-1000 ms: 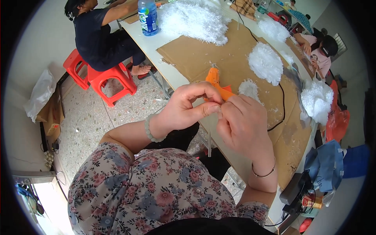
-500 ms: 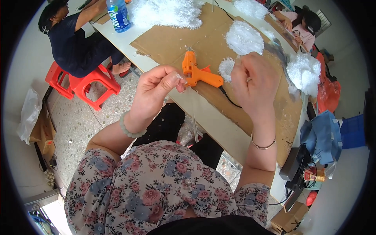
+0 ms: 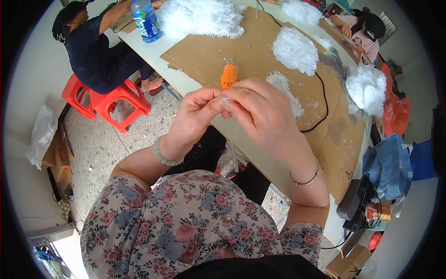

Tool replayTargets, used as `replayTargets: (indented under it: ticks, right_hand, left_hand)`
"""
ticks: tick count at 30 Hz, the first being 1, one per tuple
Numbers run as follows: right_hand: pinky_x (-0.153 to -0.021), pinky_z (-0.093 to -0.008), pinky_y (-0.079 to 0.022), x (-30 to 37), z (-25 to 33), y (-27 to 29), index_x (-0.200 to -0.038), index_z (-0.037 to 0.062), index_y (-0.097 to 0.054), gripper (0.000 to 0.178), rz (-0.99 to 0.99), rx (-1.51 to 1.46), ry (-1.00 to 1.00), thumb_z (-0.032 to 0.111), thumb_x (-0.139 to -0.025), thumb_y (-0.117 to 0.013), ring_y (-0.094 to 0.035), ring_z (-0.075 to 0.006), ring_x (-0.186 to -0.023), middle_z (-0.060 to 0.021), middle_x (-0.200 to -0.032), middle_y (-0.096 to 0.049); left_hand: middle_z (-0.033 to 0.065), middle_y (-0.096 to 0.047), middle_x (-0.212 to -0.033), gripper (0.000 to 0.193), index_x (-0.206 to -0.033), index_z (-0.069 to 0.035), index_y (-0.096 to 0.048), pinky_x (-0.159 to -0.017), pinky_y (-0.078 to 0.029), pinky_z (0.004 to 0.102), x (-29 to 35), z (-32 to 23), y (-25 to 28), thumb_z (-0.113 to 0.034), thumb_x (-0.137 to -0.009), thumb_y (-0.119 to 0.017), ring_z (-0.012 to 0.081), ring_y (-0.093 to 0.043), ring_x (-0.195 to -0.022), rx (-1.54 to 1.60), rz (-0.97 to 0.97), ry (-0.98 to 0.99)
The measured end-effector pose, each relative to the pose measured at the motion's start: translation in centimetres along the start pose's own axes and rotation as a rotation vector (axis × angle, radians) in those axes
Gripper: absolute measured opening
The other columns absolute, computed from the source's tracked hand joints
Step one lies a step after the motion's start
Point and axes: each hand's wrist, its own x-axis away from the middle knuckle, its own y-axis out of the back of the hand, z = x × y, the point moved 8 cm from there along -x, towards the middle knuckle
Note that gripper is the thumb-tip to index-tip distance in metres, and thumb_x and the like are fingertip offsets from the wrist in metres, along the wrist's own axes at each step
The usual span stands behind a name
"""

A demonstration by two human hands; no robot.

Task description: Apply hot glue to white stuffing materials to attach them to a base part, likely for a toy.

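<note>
My left hand (image 3: 199,111) is closed in a pinch, thumb against fingers, on a small clear-white piece (image 3: 226,99) like film or a bit of tinsel. Against it sit the fingertips of my right hand (image 3: 262,111), also pinched together on the same piece. Its exact shape is mostly covered by the fingers. Just beyond the fingertips an orange glue gun (image 3: 229,77) lies on the cardboard, its handle hidden behind my right hand. A strip of white fringe (image 3: 287,92) lies on the cardboard past my right hand.
Brown cardboard (image 3: 200,59) covers much of the table. White fringe piles (image 3: 204,17) and bundles (image 3: 295,50) lie beyond, near a blue bottle (image 3: 146,22). A black cord (image 3: 327,103) curves at right. One person (image 3: 100,51) sits on red stools (image 3: 121,103); another (image 3: 360,35) works far right.
My right hand has come left and down to meet my left hand at the small piece. The glue gun's handle is now covered, and its cord lies farther right.
</note>
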Motion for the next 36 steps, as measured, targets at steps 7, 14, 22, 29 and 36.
replayTargets:
  ticks: [7, 14, 22, 29, 36]
  right_hand:
    - [-0.06, -0.0352, -0.047, -0.1, 0.8, -0.8, -0.091, 0.0022, -0.056, 0.016, 0.067, 0.054, 0.054, -0.001, -0.076, -0.061, -0.058, -0.0275, -0.071, -0.0104, -0.084, -0.058]
    - [-0.056, -0.0355, -0.044, -0.1, 0.8, -1.8, -0.09, 0.0023, -0.053, 0.02, -0.027, 0.052, 0.06, -0.006, -0.073, -0.06, -0.055, -0.0267, -0.065, -0.0108, -0.079, -0.055]
    - [-0.053, -0.0341, -0.044, 0.6, -1.5, -2.6, -0.087, 0.0017, -0.053, 0.017, -0.079, -0.064, -0.05, -0.006, -0.074, -0.059, -0.055, -0.0243, -0.062, -0.011, -0.074, -0.055]
    - [-0.058, -0.0284, -0.048, 1.0, -3.3, -2.5, -0.087, 0.0006, -0.057, 0.007, -0.069, -0.32, -0.194, -0.002, -0.081, -0.059, -0.061, -0.0195, -0.069, -0.0107, -0.079, -0.059]
    - [-0.058, -0.0314, -0.047, 1.6, -2.7, -2.4, -0.086, 0.0018, -0.058, 0.008, -0.07, -0.126, -0.103, 0.001, -0.079, -0.061, -0.06, -0.0238, -0.068, -0.0105, -0.08, -0.059]
  left_hand:
    - [0.0018, -0.06, -0.075, 0.019, -0.089, 0.003, -0.064, -0.069, -0.043, 0.0226, 0.3, -0.9, 0.1, -0.014, -0.094, -0.054, 0.0079, -0.053, -0.073, -0.085, 0.005, 0.021]
    - [0.0034, -0.061, -0.078, 0.019, -0.088, 0.003, -0.062, -0.071, -0.044, 0.0245, 0.3, -1.2, 1.0, -0.013, -0.093, -0.053, 0.0101, -0.055, -0.074, -0.212, 0.013, 0.017]
    - [0.0021, -0.06, -0.075, 0.016, -0.085, 0.003, -0.063, -0.064, -0.044, 0.0219, -0.4, -0.4, 1.3, -0.009, -0.092, -0.056, 0.0077, -0.053, -0.069, -0.184, -0.011, -0.03]
    - [0.003, -0.062, -0.077, 0.015, -0.086, 0.003, -0.063, -0.066, -0.045, 0.0219, -0.9, 0.1, 1.5, -0.01, -0.092, -0.056, 0.0084, -0.055, -0.07, -0.074, 0.009, -0.019]
    - [0.0031, -0.06, -0.075, 0.019, -0.084, 0.002, -0.062, -0.068, -0.042, 0.0228, -0.4, 0.9, 1.5, -0.013, -0.093, -0.053, 0.0092, -0.053, -0.071, -0.102, -0.039, 0.006]
